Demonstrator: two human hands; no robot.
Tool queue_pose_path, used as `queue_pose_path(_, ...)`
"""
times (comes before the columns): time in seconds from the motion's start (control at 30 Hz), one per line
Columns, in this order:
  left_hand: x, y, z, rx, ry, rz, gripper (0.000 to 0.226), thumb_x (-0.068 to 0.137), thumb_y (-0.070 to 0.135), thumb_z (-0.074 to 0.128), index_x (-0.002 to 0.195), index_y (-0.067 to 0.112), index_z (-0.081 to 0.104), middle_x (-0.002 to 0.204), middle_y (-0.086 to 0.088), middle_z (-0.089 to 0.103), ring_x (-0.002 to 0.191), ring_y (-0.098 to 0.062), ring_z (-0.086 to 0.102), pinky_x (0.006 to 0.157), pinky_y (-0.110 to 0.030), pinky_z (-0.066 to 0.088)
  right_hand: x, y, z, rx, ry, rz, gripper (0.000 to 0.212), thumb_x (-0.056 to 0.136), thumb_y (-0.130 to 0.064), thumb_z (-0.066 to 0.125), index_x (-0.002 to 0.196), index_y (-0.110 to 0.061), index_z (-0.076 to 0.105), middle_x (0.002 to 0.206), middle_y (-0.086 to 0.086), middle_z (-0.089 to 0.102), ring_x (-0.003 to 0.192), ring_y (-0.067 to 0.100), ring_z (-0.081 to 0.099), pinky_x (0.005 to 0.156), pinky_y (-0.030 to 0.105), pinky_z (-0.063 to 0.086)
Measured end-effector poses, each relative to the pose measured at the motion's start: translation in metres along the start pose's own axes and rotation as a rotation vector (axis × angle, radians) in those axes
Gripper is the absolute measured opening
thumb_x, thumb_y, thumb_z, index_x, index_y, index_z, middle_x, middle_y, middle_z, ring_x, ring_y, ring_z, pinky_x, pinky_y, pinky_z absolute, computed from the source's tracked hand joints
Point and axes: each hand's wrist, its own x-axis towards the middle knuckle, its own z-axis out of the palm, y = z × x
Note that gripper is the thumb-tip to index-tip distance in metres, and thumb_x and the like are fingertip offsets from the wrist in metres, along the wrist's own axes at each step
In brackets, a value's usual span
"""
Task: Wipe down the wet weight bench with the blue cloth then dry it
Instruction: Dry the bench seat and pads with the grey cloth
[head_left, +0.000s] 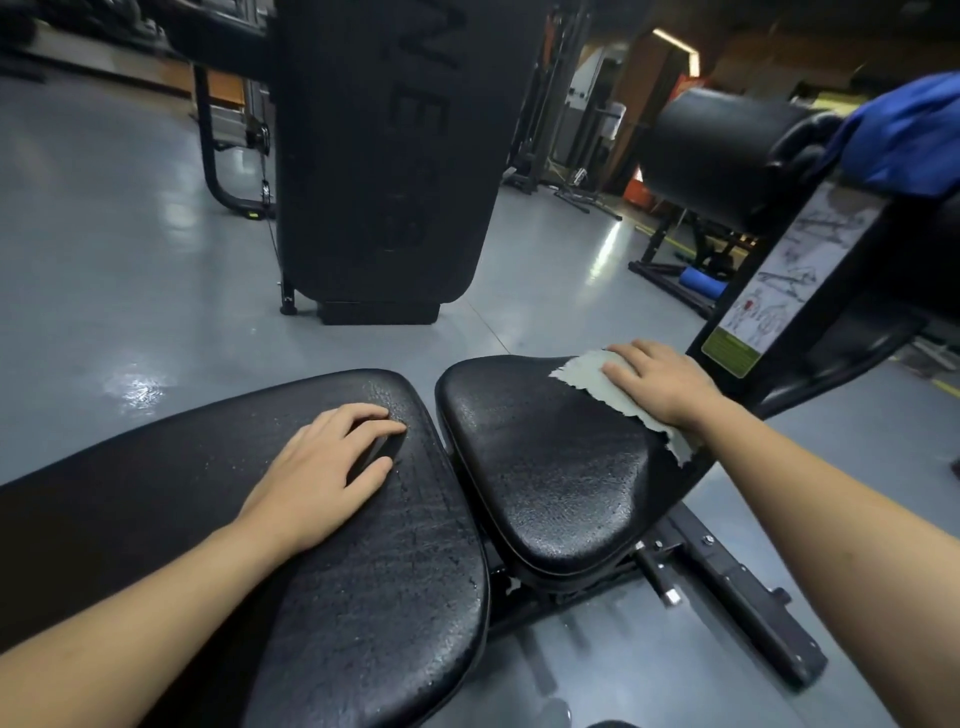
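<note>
Nearest the viewer, the long back pad of the weight bench runs from the lower left toward the centre, its black surface beaded with water. The left hand rests flat on this pad near its far end, fingers straight and slightly spread, holding nothing; it appears to serve as a brace.

Beyond a narrow gap lies the seat pad, also wet, widest at its far edge and narrowing toward the viewer. At the far right corner of the seat pad the right hand presses a pale grey-green cloth onto the upholstery, fingers extended and together on top of it, not curled round it. The cloth's long axis follows the right edge of the seat, one end hanging over that edge below the wrist.

Farther off, at the upper right, the blue cloth is draped over a black roller pad of the adjacent machine, well apart from both hands. It lies up and to the right of the right hand, which is clearly the nearer of the two.

Most of both pads is not yet wiped; the undone area lies leftward and toward the viewer from the right fingers.
</note>
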Motion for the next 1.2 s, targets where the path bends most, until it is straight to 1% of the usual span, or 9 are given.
queue_pose_path(0.2,0.001,0.001,0.0,-0.001,0.008,-0.001,0.046,0.093,0.056,0.032,0.136,0.046,0.046,0.14,0.027,0.037,0.133,-0.002,0.033,0.109,-0.03,0.03,0.002,-0.031,-0.001,-0.018,-0.032,0.08,0.067,0.098,-0.064,0.017,0.155,-0.031,0.028,0.162,0.007,0.025,0.15,0.024,0.018,0.119,0.052,0.013)
queue_pose_path(0.33,0.001,-0.001,0.001,-0.007,0.014,-0.003,0.042,0.095,0.053,0.036,0.135,0.046,0.046,0.139,0.027,0.037,0.132,-0.001,0.034,0.108,-0.029,0.029,0.019,-0.074,0.001,-0.067,-0.081,0.014,0.066,0.098,-0.061,0.014,0.148,-0.029,0.042,0.155,0.007,0.041,0.142,0.028,0.034,0.116,0.052,0.018)
queue_pose_path(0.47,0.002,0.0,0.001,-0.011,0.02,-0.005,0.042,0.095,0.052,0.037,0.135,0.046,0.046,0.14,0.026,0.037,0.133,-0.001,0.033,0.11,-0.027,0.026,0.032,-0.141,0.006,0.0,-0.11,-0.059,0.071,0.095,-0.065,0.013,0.144,-0.027,0.046,0.147,0.008,0.05,0.133,0.029,0.046,0.107,0.046,0.032)
queue_pose_path(0.6,0.002,-0.001,-0.001,-0.015,0.009,-0.006,0.044,0.094,0.054,0.035,0.136,0.045,0.046,0.141,0.025,0.038,0.134,-0.002,0.033,0.112,-0.031,0.029,0.023,-0.19,0.018,-0.04,-0.092,-0.195,0.07,0.095,-0.065,0.016,0.149,-0.026,0.038,0.154,0.008,0.039,0.142,0.029,0.032,0.112,0.051,0.023)
queue_pose_path(0.73,0.001,-0.001,-0.002,-0.02,0.003,0.002,0.046,0.094,0.055,0.033,0.137,0.045,0.046,0.142,0.025,0.038,0.134,-0.002,0.033,0.111,-0.033,0.031,-0.018,-0.19,0.024,-0.062,-0.06,-0.336,0.07,0.097,-0.065,0.018,0.158,-0.031,0.012,0.167,0.004,0.009,0.153,0.025,0.003,0.12,0.057,0.005)
queue_pose_path(0.87,0.001,0.0,-0.001,-0.014,0.005,-0.003,0.04,0.098,0.048,0.042,0.138,0.044,0.046,0.142,0.024,0.038,0.134,-0.002,0.033,0.109,-0.032,0.031,-0.077,-0.179,0.026,-0.107,-0.045,-0.395,0.064,0.101,-0.06,0.016,0.158,-0.036,0.002,0.168,0.002,-0.007,0.153,0.025,-0.011,0.121,0.056,-0.001)
queue_pose_path(0.97,-0.001,0.0,-0.002,-0.01,0.004,-0.008,0.039,0.099,0.046,0.044,0.139,0.044,0.047,0.142,0.023,0.039,0.134,-0.003,0.034,0.108,-0.032,0.032,-0.125,-0.163,0.035,-0.102,0.011,-0.405,0.063,0.101,-0.057,0.018,0.158,-0.035,0.004,0.168,0.001,-0.007,0.153,0.025,-0.011,0.121,0.056,-0.001)
queue_pose_path(1.07,-0.001,0.001,-0.002,-0.006,0.005,-0.006,0.042,0.098,0.05,0.039,0.139,0.044,0.046,0.143,0.023,0.04,0.135,-0.004,0.035,0.106,-0.032,0.032,-0.165,-0.141,0.046,-0.093,0.107,-0.397,0.066,0.097,-0.06,0.023,0.158,-0.032,0.019,0.168,0.004,0.009,0.154,0.029,0.003,0.12,0.059,0.012)
queue_pose_path(1.2,-0.001,0.002,-0.002,0.003,-0.002,-0.004,0.048,0.095,0.055,0.033,0.139,0.045,0.045,0.143,0.023,0.04,0.135,-0.004,0.035,0.107,-0.033,0.033,-0.178,-0.108,0.045,-0.021,0.084,-0.384,0.07,0.095,-0.07,0.015,0.157,-0.039,0.016,0.167,-0.006,0.004,0.154,0.021,-0.002,0.122,0.053,0.004)
